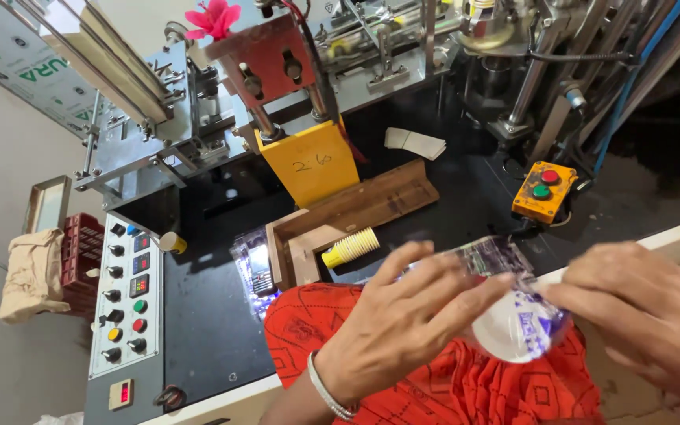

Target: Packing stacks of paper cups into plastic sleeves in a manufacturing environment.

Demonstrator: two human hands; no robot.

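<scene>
My left hand (403, 319) and my right hand (647, 311) both pinch a clear printed plastic sleeve (505, 264) with a stack of white paper cups (513, 334) inside, its round white base facing me. The sleeve is held over my lap, which is covered in orange patterned cloth (434, 386). A metal bangle (328, 389) circles my left wrist. Just beyond my left hand a short stack of yellow cups (352, 248) lies on its side in a wooden chute (356, 212).
A cup-forming machine with a dark deck (214, 315) stands ahead. A grey control panel (123, 299) with knobs and coloured buttons is at the left. An orange button box (543, 190) sits to the right. A yellow block (316, 161) stands above the chute. A single yellow cup (172, 242) sits by the panel.
</scene>
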